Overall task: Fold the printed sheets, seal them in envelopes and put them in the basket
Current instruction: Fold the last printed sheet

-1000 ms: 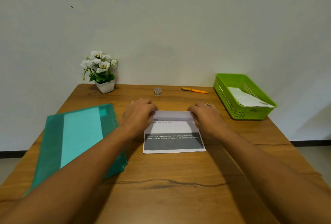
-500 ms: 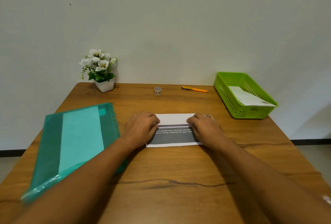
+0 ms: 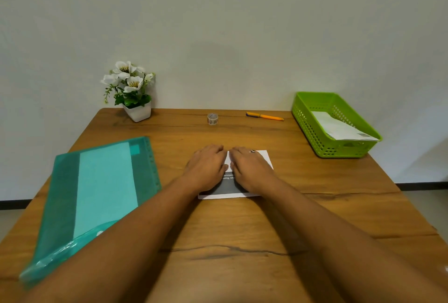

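Observation:
A folded printed sheet (image 3: 229,187), white with a dark grey band and small white text, lies flat in the middle of the wooden table (image 3: 242,242). My left hand (image 3: 207,168) and my right hand (image 3: 251,169) lie side by side on top of it, fingers flat and pressing down near its far edge. They cover most of the sheet. The green basket (image 3: 312,133) stands at the back right with a white envelope (image 3: 339,129) inside it.
A teal plastic folder (image 3: 97,196) with pale sheets inside lies on the left half of the table. Along the far edge stand a potted white flower (image 3: 131,91), a small tape roll (image 3: 212,119) and an orange pen (image 3: 264,116).
The sheet's far part has been folded down toward me, making the sheet shorter. Both hands then slid inward from the sheet's ends and now meet at its centre.

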Demonstrator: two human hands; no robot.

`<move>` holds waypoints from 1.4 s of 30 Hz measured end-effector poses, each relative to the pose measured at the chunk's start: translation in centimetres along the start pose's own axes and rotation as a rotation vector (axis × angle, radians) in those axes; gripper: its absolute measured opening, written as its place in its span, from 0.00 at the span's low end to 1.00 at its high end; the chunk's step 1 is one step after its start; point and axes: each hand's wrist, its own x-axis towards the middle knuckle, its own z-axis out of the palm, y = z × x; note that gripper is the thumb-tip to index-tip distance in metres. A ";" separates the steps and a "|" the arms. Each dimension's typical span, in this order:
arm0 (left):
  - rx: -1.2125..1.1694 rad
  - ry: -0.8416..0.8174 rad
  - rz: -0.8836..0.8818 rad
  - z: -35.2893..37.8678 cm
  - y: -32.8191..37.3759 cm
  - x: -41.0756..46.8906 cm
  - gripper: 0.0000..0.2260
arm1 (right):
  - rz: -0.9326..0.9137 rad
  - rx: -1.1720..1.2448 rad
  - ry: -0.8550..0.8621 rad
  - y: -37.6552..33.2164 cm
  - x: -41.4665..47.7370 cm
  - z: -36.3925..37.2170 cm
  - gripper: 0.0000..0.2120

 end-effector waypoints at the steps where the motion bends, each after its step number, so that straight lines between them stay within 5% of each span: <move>1: -0.002 -0.032 -0.003 0.4 -0.1 0.1 0.24 | -0.006 0.005 -0.009 -0.2 0.0 0.5 0.21; 21: 0.064 -0.223 -0.087 -2.2 -3.5 -0.3 0.35 | 0.139 -0.070 -0.109 6.8 -2.9 -1.7 0.28; 28: -0.030 -0.370 -0.107 -3.4 -4.5 2.4 0.34 | 0.173 -0.005 -0.230 6.4 -0.3 -4.5 0.45; 42: -0.054 -0.163 -0.032 -2.1 -1.6 2.0 0.32 | -0.017 -0.045 -0.187 1.7 2.4 -3.8 0.39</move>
